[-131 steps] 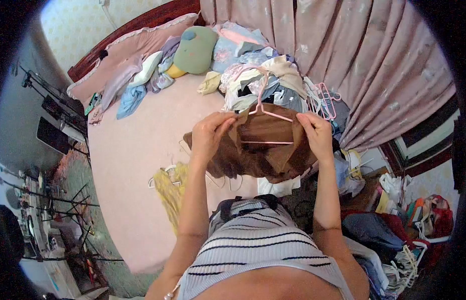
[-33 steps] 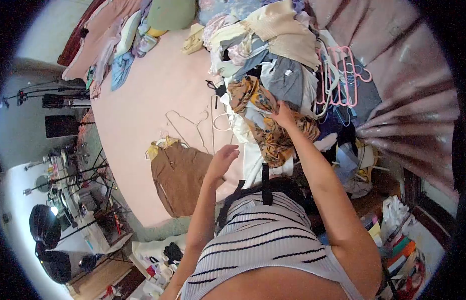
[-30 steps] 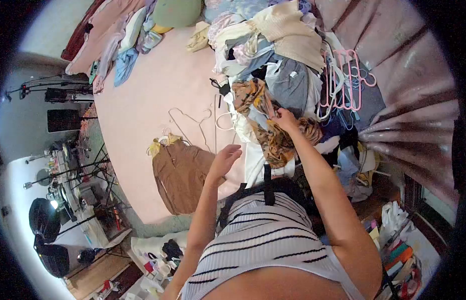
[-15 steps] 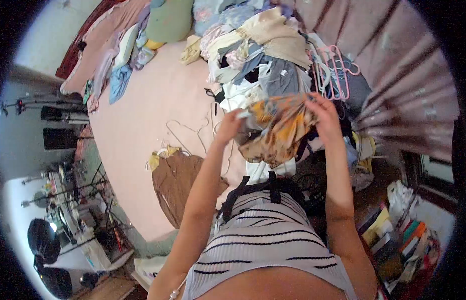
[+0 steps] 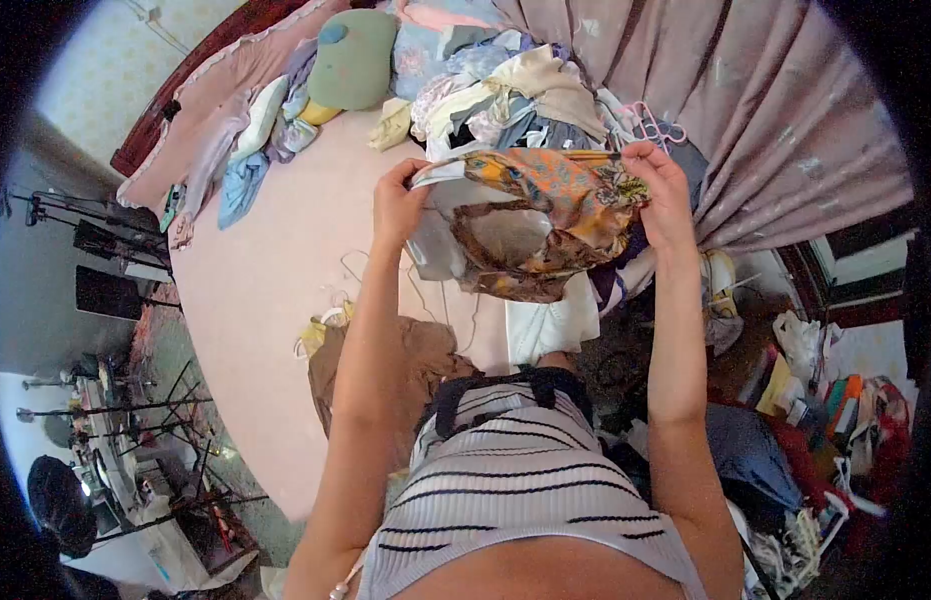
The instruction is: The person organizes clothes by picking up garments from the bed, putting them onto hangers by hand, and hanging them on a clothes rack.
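Observation:
A garment with an orange, brown and blue print (image 5: pixel 575 190) is stretched between my hands above the near edge of the bed. My left hand (image 5: pixel 397 205) pinches its pale grey-white end, and my right hand (image 5: pixel 660 195) grips the printed edge at the other side. The cloth hangs down in loose folds, with a greyish inner side showing through an opening in the middle. Below and left of it a brown shirt (image 5: pixel 415 350) lies on the bed, partly behind my left forearm. A white knit cloth (image 5: pixel 550 325) lies just under the garment's lower edge.
A heap of clothes (image 5: pixel 545 85) fills the far side of the bed (image 5: pixel 275 300), with pink hangers (image 5: pixel 650 125) at its right. Thin wire hangers (image 5: pixel 420 295) lie near the brown shirt. A green cushion (image 5: pixel 355 60) sits at the back. Curtains (image 5: pixel 765 120) hang at right.
My hands have moved apart and slightly up, spreading the printed garment from a bunched shape into a wide stretch. The head view has shifted a little.

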A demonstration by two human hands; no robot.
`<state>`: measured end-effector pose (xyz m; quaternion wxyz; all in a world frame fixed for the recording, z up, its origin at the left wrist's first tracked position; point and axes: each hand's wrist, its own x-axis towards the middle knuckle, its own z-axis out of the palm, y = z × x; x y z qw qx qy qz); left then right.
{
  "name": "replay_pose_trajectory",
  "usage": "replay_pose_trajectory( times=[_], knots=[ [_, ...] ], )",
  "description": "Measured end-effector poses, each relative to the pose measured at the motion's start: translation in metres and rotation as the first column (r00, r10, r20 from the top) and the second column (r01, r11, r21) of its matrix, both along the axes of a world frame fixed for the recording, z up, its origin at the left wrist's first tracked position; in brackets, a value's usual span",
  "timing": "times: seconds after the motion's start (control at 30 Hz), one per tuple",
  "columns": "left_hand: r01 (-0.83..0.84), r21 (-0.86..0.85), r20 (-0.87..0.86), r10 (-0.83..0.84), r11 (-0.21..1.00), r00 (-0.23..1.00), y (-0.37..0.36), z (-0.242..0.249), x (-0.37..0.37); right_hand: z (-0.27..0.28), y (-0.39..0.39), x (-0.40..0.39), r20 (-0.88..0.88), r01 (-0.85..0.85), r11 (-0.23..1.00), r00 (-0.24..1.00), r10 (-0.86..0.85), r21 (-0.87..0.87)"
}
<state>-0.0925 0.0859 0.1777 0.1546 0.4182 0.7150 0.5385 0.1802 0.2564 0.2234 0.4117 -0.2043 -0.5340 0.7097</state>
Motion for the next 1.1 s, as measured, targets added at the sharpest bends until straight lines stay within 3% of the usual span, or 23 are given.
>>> replay_pose_trajectory(
  times=[0.03,0.17,0.2,0.23,0.27,0.3,0.33,0.37,0.4,0.43,0.47,0.5,0.53,0.63,0.67,0.7,0.77,0.87,0.93,0.97,1.03,1.1],
  knots=[
    [-0.044,0.026,-0.102,0.047,0.999,0.994,-0.006,0.006,0.000,0.005,-0.006,-0.002,-0.036,-0.028,0.999,0.999,0.029,0.026],
    [-0.176,0.092,-0.191,0.190,0.980,0.963,-0.029,0.024,0.007,0.031,-0.038,-0.014,-0.085,-0.018,0.996,0.996,0.025,0.090],
    [-0.317,0.215,-0.406,0.379,0.924,0.831,-0.032,0.024,0.009,0.037,-0.044,-0.018,-0.112,-0.043,0.997,0.993,0.049,0.061],
    [-0.411,0.363,-0.564,0.549,0.836,0.618,-0.035,0.024,0.011,0.043,-0.052,-0.024,-0.115,-0.039,0.997,0.992,0.047,0.069],
    [-0.407,0.369,-0.561,0.550,0.835,0.618,-0.042,0.019,0.019,0.048,-0.062,-0.032,-0.154,-0.028,0.997,0.987,0.037,0.066],
    [-0.389,0.227,-0.320,0.445,0.893,0.836,-0.049,0.016,0.033,0.053,-0.070,-0.040,-0.194,-0.016,0.998,0.981,0.027,0.062],
    [-0.314,0.100,-0.026,0.318,0.944,0.948,-0.050,0.012,0.042,0.055,-0.076,-0.050,-0.229,0.006,0.999,0.973,0.003,0.039],
    [-0.008,0.219,0.137,-0.023,0.976,0.990,-0.046,-0.020,0.041,0.058,-0.080,-0.059,-0.231,0.010,0.999,0.973,0.000,0.043],
    [0.188,0.298,0.165,-0.244,0.936,0.956,-0.043,-0.045,0.056,0.060,-0.083,-0.069,-0.189,-0.048,0.998,0.980,0.056,0.045],
    [0.307,-0.035,0.213,-0.293,0.951,0.932,-0.061,-0.011,0.086,0.061,-0.088,-0.077,-0.144,-0.108,0.993,0.983,0.113,0.042],
    [0.532,0.120,0.165,-0.545,0.838,0.822,-0.067,-0.003,0.100,0.070,-0.099,-0.082,-0.124,-0.149,0.986,0.980,0.158,0.077],
    [0.534,0.124,0.164,-0.548,0.836,0.820,-0.065,-0.007,0.095,0.071,-0.103,-0.087,-0.122,-0.147,0.986,0.980,0.156,0.081],
    [0.553,-0.010,0.168,-0.544,0.833,0.822,-0.060,-0.011,0.088,0.071,-0.105,-0.091,-0.115,-0.199,0.978,0.972,0.205,0.067],
    [0.392,0.209,0.461,-0.444,0.896,0.768,-0.053,-0.005,0.070,0.069,-0.104,-0.099,-0.162,-0.265,0.959,0.947,0.278,0.097],
    [0.300,0.261,0.596,-0.398,0.917,0.698,-0.054,0.001,0.059,0.066,-0.100,-0.095,-0.112,-0.247,0.961,0.959,0.261,0.122],
    [0.249,0.420,0.700,-0.486,0.873,0.523,-0.057,0.019,0.051,0.064,-0.095,-0.092,-0.066,-0.230,0.962,0.968,0.241,0.150],
    [0.129,0.461,0.803,-0.475,0.878,0.360,-0.061,0.052,0.037,0.058,-0.089,-0.087,-0.073,-0.237,0.960,0.966,0.250,0.146],
    [0.148,0.600,0.703,-0.607,0.786,0.372,-0.056,0.063,0.020,0.058,-0.087,-0.081,-0.014,-0.207,0.948,0.976,0.217,0.242],
    [0.089,0.736,0.642,-0.733,0.671,0.224,-0.056,0.073,0.018,0.050,-0.082,-0.075,0.002,-0.170,0.960,0.985,0.174,0.221],
    [0.091,0.737,0.639,-0.735,0.670,0.228,-0.054,0.079,0.017,0.044,-0.080,-0.074,0.020,-0.132,0.970,0.991,0.131,0.202],
    [0.086,0.830,0.549,-0.834,0.551,0.055,-0.052,0.090,0.014,0.032,-0.088,-0.070,0.062,-0.141,0.980,0.989,0.134,0.137],
    [0.036,0.837,0.546,-0.838,0.546,0.016,-0.045,0.091,0.009,0.010,-0.102,-0.065,0.150,-0.217,0.970,0.968,0.200,0.106]
  ],
)
